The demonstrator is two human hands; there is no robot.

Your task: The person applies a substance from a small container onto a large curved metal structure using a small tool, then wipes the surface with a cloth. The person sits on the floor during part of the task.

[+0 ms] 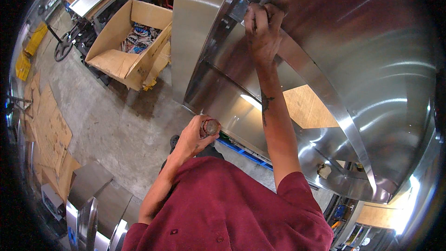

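Note:
My left hand (193, 137) is closed around a short cylindrical thing with a worn, brownish round end (212, 127), held in front of my body; its kind does not show. My right hand (264, 32) reaches far forward over a large brushed-metal sheet structure (395, 88). Its fingers are curled together at the top end of a narrow curved metal strip (320, 74). Beside those fingertips shows a small shiny flat metal piece (239, 9). What the right fingers pinch is hidden under them.
A cardboard box (111, 67) with tangled wires stands at the left. Flattened cardboard (51, 121) lies on the concrete floor (116, 111). Sheet-metal pieces (93, 181) sit at the lower left. Through an opening in the structure a wooden board (309, 107) shows.

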